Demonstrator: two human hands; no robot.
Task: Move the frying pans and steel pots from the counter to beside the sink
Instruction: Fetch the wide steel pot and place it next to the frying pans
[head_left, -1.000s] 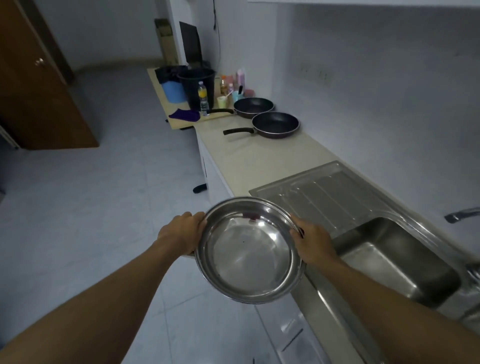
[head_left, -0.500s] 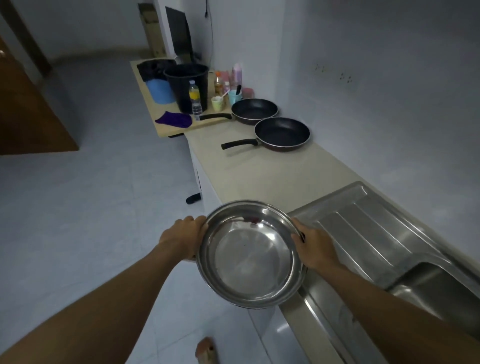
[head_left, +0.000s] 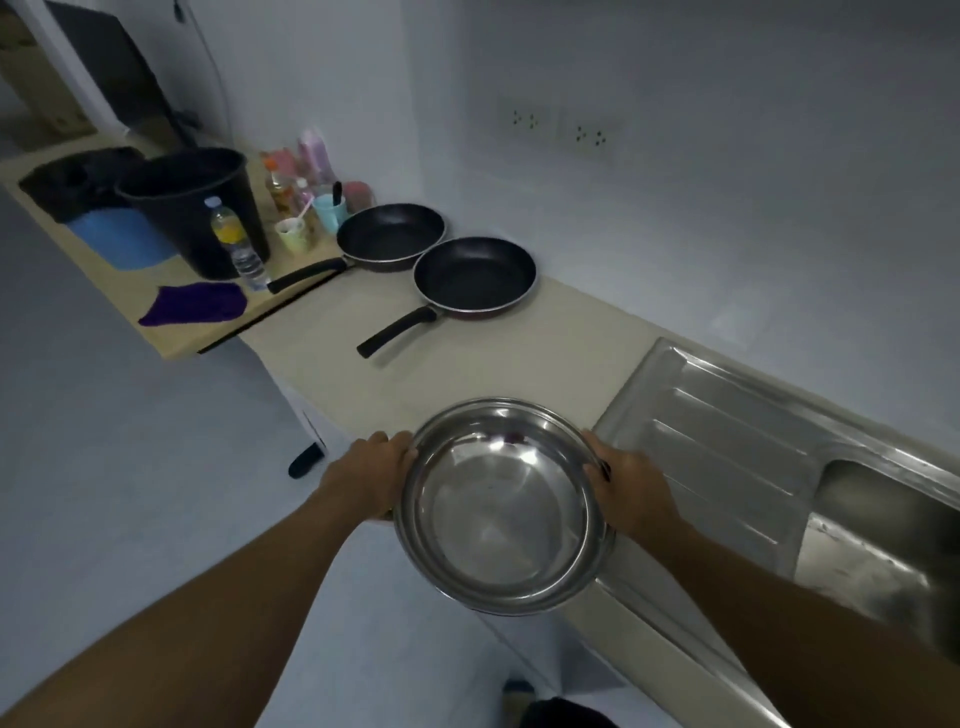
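1. Head view: left hand and right hand grip opposite rims of a steel pot, held above the tabletop edge, beside the sink.
2. Two frying pans sit farther back.

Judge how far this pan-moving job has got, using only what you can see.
Done: nothing yet rests beside the sink. In hand: the left hand and right hand hold a steel pot at the counter edge. Left: two frying pans sit farther along the counter.
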